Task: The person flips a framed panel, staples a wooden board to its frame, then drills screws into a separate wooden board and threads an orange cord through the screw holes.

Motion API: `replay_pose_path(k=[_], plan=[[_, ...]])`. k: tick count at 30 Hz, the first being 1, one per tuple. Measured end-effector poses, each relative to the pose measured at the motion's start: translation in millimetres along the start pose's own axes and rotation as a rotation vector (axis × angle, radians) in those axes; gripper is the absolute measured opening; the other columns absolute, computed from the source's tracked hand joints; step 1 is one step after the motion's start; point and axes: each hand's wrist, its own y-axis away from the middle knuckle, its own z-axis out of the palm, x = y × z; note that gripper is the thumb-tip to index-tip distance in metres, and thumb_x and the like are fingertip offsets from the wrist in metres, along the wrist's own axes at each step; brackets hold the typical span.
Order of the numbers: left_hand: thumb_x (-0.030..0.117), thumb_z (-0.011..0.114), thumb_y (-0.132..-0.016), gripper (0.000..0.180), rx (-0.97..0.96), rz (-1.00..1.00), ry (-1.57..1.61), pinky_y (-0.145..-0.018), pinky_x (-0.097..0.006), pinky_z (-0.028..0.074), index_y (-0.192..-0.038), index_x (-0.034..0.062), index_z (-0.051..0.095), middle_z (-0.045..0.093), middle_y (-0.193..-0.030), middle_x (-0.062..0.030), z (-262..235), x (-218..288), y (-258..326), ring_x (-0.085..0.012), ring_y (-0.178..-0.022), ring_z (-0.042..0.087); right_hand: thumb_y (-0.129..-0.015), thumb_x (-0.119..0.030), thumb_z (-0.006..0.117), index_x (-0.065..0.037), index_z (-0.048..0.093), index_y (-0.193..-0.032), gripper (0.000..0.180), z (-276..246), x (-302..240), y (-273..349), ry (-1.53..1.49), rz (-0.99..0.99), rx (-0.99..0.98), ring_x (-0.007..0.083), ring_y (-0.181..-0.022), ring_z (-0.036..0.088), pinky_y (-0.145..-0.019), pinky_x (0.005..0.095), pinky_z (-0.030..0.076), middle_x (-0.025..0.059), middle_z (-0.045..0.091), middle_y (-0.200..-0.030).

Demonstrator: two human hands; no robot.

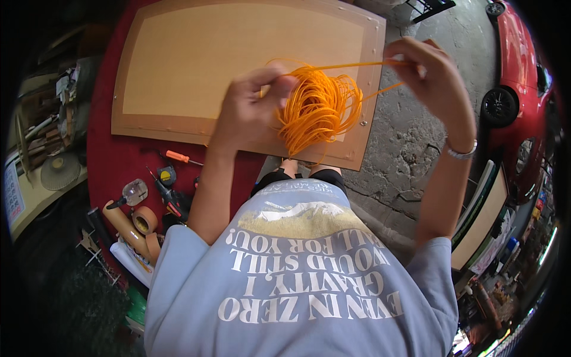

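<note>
A tangled bundle of orange cord (318,107) hangs from my left hand (253,107), whose fingers are closed on its left side. Out to the right, my right hand (425,74) pinches a strand of the same cord. Two lengths stretch between the bundle and the right fingers, the upper one taut. Both hands are somewhat blurred. Below the cord lies a large framed board (238,56) with a pale yellow panel and brown taped edges. The bundle covers part of the board's near right corner.
A red-covered table (238,178) bears the board, an orange-handled screwdriver (178,157), a tape measure (166,175), a power drill (171,199) and rolls of brown tape (144,220). Cracked concrete floor (404,131) lies to the right, with a red car (520,59) beyond and panels (485,220) leaning nearby.
</note>
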Motion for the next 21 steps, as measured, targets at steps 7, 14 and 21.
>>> replay_pose_path(k=[7, 14, 21], plan=[[0.030, 0.058, -0.108, 0.035, 0.350, 0.061, 0.273, -0.072, -0.028, 0.046, -0.082, 0.0078, 0.055, 0.057, -0.073, -0.0011, -87, -41, 78, -0.0099, -0.068, 0.052, -0.098, -0.007, 0.063, -0.004, 0.070, -0.124, 0.027, -122, 116, 136, -0.060, 0.557, 0.390, 0.0125, -0.097, 0.066, -0.086, 0.0249, 0.051, 0.0024, 0.074, -0.115], [0.029, 0.065, -0.104, 0.029, 0.427, -0.282, -0.342, -0.070, -0.028, 0.046, -0.091, 0.0027, 0.069, 0.061, -0.078, -0.0002, -93, -96, 145, -0.0122, -0.072, 0.057, -0.105, -0.020, 0.061, 0.002, 0.067, -0.119, 0.026, -177, 113, 198, 0.363, 0.741, 0.229, 0.0107, -0.099, 0.062, -0.088, 0.0260, 0.048, 0.0013, 0.069, -0.106], [0.026, 0.061, -0.106, 0.028, 0.633, -0.436, -0.578, -0.066, -0.030, 0.050, -0.097, 0.0001, 0.067, 0.065, -0.082, -0.0063, -53, -133, 176, -0.0153, -0.074, 0.063, -0.108, -0.019, 0.055, 0.001, 0.064, -0.122, 0.025, -98, 28, 51, -0.329, 0.402, 0.520, 0.0127, -0.097, 0.063, -0.084, 0.0262, 0.049, 0.0049, 0.071, -0.115]])
